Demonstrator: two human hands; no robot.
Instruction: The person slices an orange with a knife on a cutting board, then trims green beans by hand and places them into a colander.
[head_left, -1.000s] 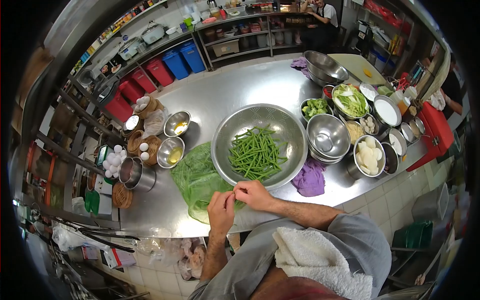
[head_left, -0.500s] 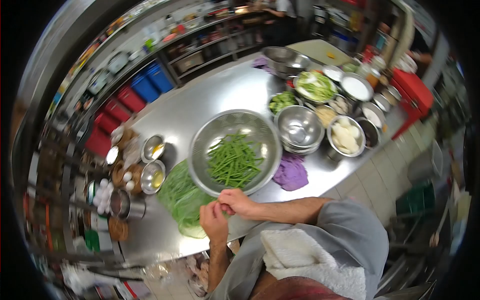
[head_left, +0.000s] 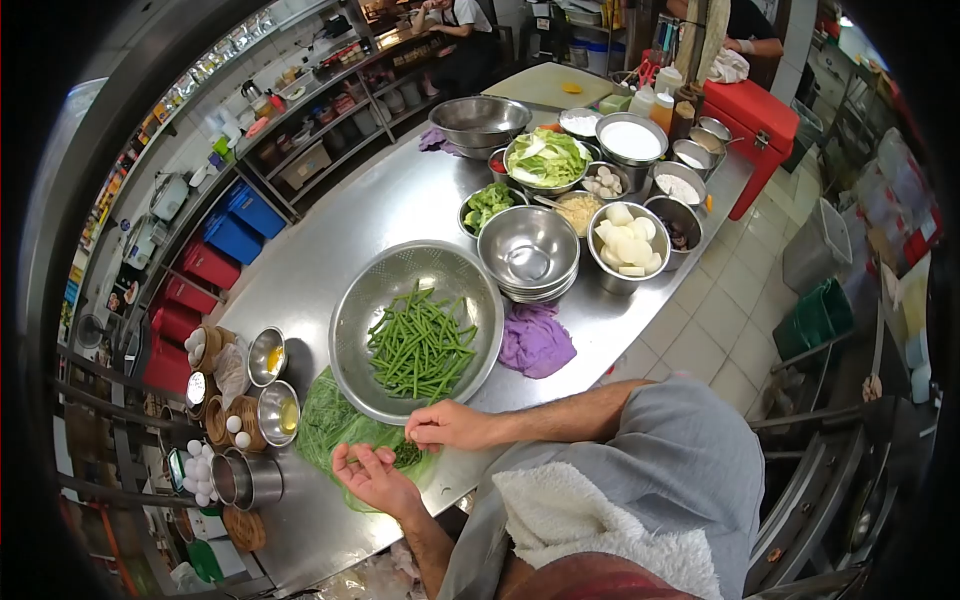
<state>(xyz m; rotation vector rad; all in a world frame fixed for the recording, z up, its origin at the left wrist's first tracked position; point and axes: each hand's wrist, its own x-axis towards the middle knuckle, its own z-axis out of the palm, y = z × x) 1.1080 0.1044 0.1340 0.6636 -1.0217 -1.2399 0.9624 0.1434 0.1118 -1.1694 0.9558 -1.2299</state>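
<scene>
A large steel colander [head_left: 345, 345] holds a heap of cut green beans [head_left: 420, 345]. At its near rim is my right hand [head_left: 447, 425], its fingers pinched together; whatever they hold, if anything, is too small to make out. My left hand [head_left: 378, 482] is over a green mesh-like plastic bag [head_left: 335, 420], palm turned up and fingers loosely curled and apart, with nothing visible in it. More green beans [head_left: 408, 455] show at the bag between the two hands. The bag lies partly beneath the colander's near left side.
Stacked steel bowls [head_left: 528, 250] and a purple cloth [head_left: 537, 340] sit right of the colander. Beyond are bowls of lettuce [head_left: 548, 160], broccoli [head_left: 488, 205] and white chunks [head_left: 628, 240]. Two small bowls with egg [head_left: 278, 413] and several eggs [head_left: 200, 472] are at left. A person [head_left: 465, 30] is in the background.
My hands, together at the colander's near rim before, have separated. The left has moved left and down and its fingers have loosened. The view has shifted too.
</scene>
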